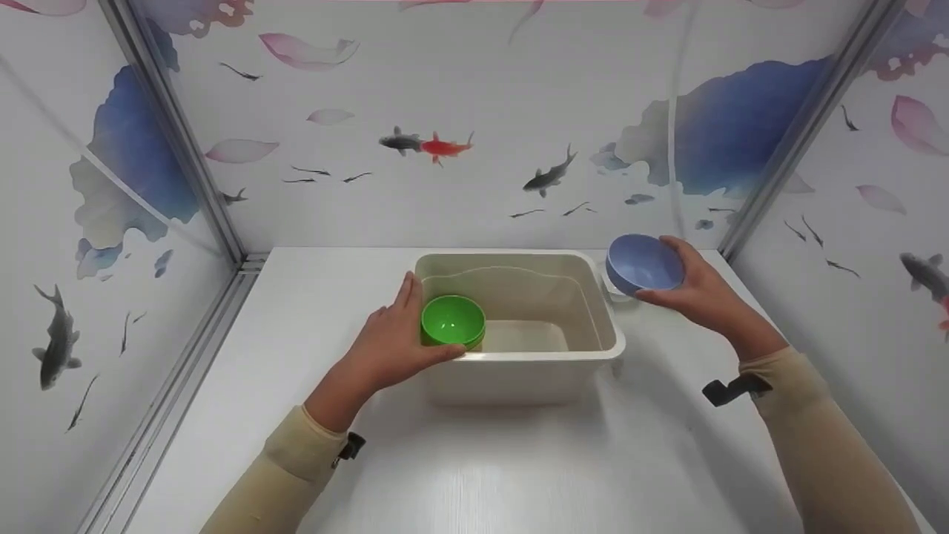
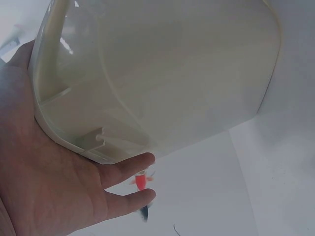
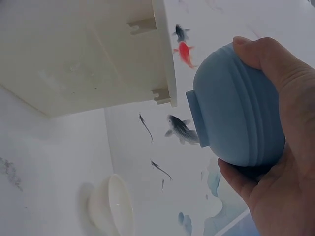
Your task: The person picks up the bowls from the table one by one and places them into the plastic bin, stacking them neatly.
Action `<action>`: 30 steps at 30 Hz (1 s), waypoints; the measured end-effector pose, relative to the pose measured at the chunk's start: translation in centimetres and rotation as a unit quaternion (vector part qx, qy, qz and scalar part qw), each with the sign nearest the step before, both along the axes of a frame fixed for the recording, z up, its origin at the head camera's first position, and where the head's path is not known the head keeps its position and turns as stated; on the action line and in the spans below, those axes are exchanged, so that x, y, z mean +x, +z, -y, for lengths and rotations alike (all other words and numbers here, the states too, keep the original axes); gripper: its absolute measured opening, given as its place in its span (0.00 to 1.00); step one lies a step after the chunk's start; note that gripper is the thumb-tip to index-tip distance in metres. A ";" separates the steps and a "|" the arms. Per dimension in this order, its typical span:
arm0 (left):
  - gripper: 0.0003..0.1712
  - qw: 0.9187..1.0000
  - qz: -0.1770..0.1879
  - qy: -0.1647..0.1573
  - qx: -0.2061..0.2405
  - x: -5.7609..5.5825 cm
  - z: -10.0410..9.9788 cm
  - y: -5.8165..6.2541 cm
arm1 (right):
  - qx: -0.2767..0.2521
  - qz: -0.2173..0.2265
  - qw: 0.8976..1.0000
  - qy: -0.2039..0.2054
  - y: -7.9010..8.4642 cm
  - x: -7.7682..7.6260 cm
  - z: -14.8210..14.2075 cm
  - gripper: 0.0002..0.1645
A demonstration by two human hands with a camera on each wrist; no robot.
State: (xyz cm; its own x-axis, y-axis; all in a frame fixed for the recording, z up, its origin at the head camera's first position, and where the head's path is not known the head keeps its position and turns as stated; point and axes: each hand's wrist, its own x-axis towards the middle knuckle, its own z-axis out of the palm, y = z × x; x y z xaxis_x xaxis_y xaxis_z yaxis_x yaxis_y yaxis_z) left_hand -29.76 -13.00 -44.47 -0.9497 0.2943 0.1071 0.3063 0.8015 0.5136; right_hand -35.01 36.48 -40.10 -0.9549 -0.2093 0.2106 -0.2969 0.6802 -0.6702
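A blue bowl (image 1: 643,263) is held in the air by my right hand (image 1: 700,289), just right of the beige plastic tub (image 1: 511,382). Thumb and fingers grip opposite sides of this bowl (image 3: 236,108), and its foot faces the tub in the right wrist view. My left hand (image 1: 393,337) rests against the tub's near left corner. Its fingers lie straight along the outer left wall, the thumb along the front rim. Inside the tub, at the left end, is a green bowl (image 1: 453,320), with another green edge showing under it.
On the table (image 1: 296,311), right of the tub, stands a white bowl (image 3: 110,206), mostly hidden behind the blue one in the head view. Walls printed with fish and petals (image 1: 311,52) enclose the back and both sides. A metal frame post (image 1: 178,133) stands at the left.
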 end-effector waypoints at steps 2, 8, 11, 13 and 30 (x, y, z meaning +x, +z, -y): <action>0.81 1.000 -0.002 0.000 -0.001 -0.1 0.1 -0.1 | 0.001 -0.001 1.000 0.001 0.1 -0.1 0.2 0.66; 0.83 1.000 -0.003 -0.004 -0.004 -0.1 0.1 -0.3 | 0.003 -0.002 1.000 0.007 0.3 0.1 0.5 0.67; 0.83 1.000 -0.004 -0.004 0.001 -0.1 0.1 -0.3 | 0.003 0.001 1.000 0.012 0.5 0.1 0.8 0.67; 0.83 1.000 -0.005 -0.001 0.003 -0.1 0.1 -0.3 | 0.005 0.002 1.000 0.017 0.8 0.1 1.1 0.67; 0.82 1.000 0.003 -0.001 0.001 -0.1 0.1 -0.1 | 0.005 0.017 0.997 0.074 2.2 -1.2 4.9 0.69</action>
State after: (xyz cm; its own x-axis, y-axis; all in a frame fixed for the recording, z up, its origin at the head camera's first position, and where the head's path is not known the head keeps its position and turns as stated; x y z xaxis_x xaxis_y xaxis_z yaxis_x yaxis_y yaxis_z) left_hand -29.82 -13.14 -44.56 -0.9499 0.2954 0.1026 0.3047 0.8006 0.5160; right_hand -36.16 31.61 -37.87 -0.9201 -0.3501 0.1758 -0.3714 0.6369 -0.6756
